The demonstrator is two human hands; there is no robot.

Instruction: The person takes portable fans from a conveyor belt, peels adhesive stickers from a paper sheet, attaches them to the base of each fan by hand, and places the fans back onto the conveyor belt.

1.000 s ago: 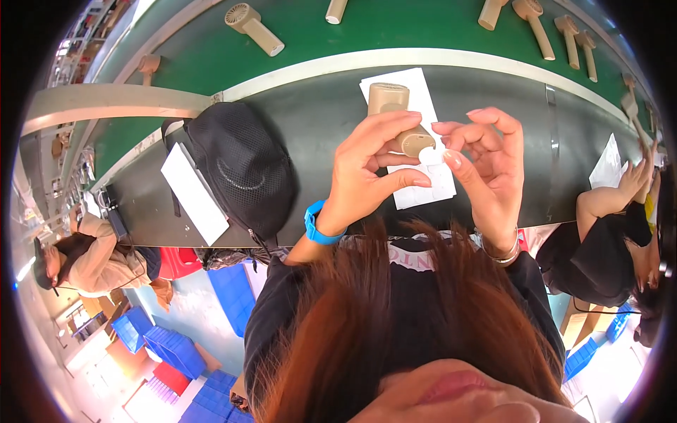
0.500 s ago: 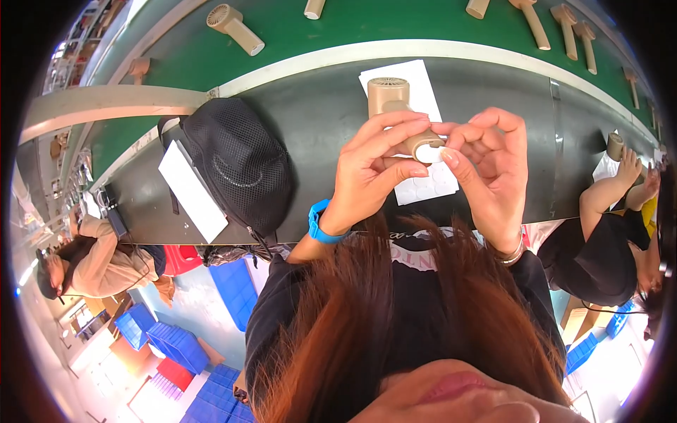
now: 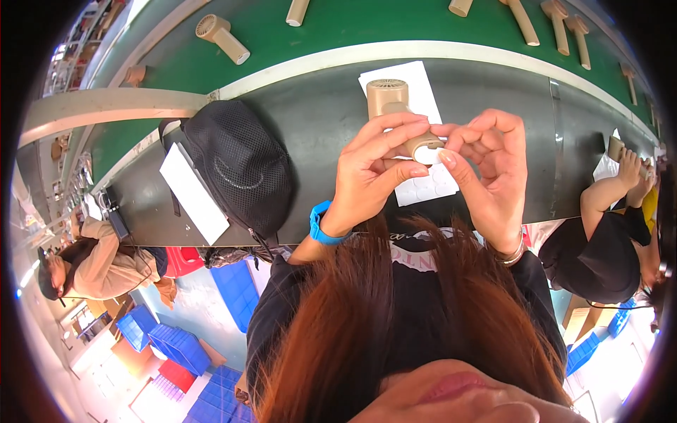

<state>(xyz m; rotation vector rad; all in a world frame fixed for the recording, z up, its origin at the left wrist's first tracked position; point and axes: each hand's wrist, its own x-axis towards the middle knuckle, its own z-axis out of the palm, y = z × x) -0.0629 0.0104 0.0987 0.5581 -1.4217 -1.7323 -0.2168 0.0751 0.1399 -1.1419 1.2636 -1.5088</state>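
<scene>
A beige handheld fan [image 3: 387, 95] lies tilted over the table, its round grille end away from me and the base of its handle toward me. My left hand [image 3: 370, 166] is closed around the handle near that base. A white round sticker [image 3: 427, 154] covers part of the handle's end face. My right hand [image 3: 493, 166] has its thumb tip on the sticker's edge, with the index finger bent beside the handle. Under the fan lie white sheets [image 3: 405, 72], the nearer one a sheet of round stickers [image 3: 430, 185].
Left of me lie a black mesh bag [image 3: 243, 173] and a white paper sheet [image 3: 190, 190] on the dark table [image 3: 321, 127]. Beyond a pale rail, a green conveyor belt [image 3: 381, 25] carries several beige fans. Co-workers sit left [image 3: 106, 261] and right [image 3: 599, 254].
The fans on the green belt have shifted left. My hands and the fan in them hardly move; the thumb stays at the sticker. The co-worker's hands on the right have moved slightly.
</scene>
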